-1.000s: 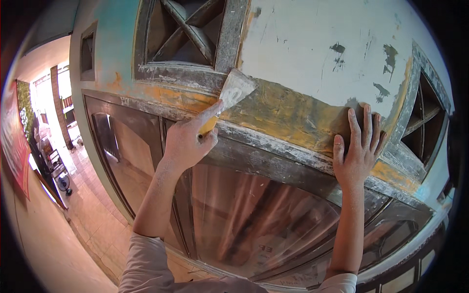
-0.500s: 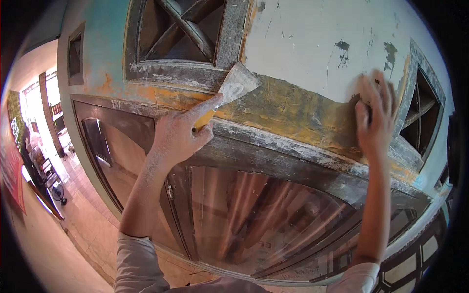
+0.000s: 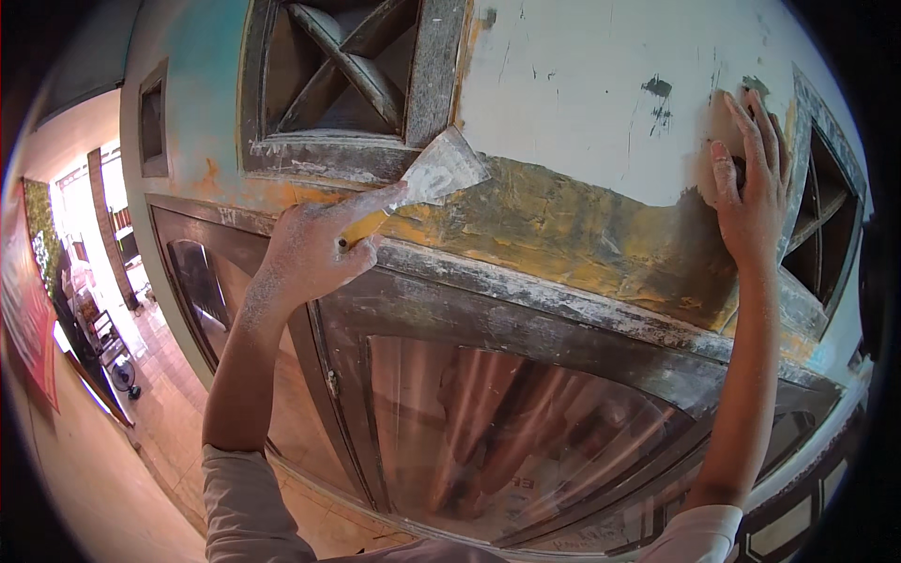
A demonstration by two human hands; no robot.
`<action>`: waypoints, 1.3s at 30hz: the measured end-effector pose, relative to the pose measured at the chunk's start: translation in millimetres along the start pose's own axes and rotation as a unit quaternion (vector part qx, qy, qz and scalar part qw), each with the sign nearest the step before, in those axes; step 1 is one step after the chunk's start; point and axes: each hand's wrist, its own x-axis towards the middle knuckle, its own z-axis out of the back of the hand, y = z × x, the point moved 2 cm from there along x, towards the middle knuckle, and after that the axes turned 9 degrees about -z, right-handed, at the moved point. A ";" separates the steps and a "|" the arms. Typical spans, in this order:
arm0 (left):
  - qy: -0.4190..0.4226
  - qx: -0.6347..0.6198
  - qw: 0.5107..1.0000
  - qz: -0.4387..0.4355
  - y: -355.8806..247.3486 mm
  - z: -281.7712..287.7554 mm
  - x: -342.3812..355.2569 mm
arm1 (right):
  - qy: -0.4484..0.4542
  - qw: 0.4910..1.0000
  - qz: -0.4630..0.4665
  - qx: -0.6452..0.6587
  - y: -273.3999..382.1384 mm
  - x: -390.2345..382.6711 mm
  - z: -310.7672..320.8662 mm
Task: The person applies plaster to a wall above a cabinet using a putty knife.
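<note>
My left hand [image 3: 314, 244], dusted with white powder, is closed round the yellow handle of a wide scraper [image 3: 446, 169]. Its white-smeared blade lies at the lower corner of the framed vent, where the bare strip begins. That strip [image 3: 563, 220] of brown and ochre wall runs beneath the pale paint [image 3: 591, 103]. On the right, my right hand [image 3: 754, 188] is open, fingers spread upward against the painted wall beside the right vent frame. No tool shows in it.
A weathered wooden vent [image 3: 347, 70] with crossed bars is at upper left, another vent [image 3: 821, 211] at far right. Below the strip runs a worn wooden ledge [image 3: 526, 286] above glazed doors [image 3: 516, 422]. A passage with a fan [image 3: 123, 373] lies at the left.
My left hand and the scraper have shifted slightly left in the picture. My right hand has moved up and to the right along the wall, its fingers now sharper. The view has shifted a little.
</note>
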 end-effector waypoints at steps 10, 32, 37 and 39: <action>-0.003 0.068 0.997 -0.033 1.1 5.3 9.0 | 0.025 0.999 0.010 -0.019 12.8 -5.8 10.4; -0.028 0.111 0.990 -0.083 17.9 45.6 34.8 | 0.070 0.997 0.024 -0.028 31.8 -29.5 16.1; -0.023 0.132 0.987 -0.093 20.1 50.4 40.2 | 0.068 0.997 0.027 -0.034 31.8 -30.5 14.9; 0.010 0.136 0.987 -0.081 16.9 53.5 45.2 | 0.068 0.997 0.019 -0.018 32.5 -31.0 16.1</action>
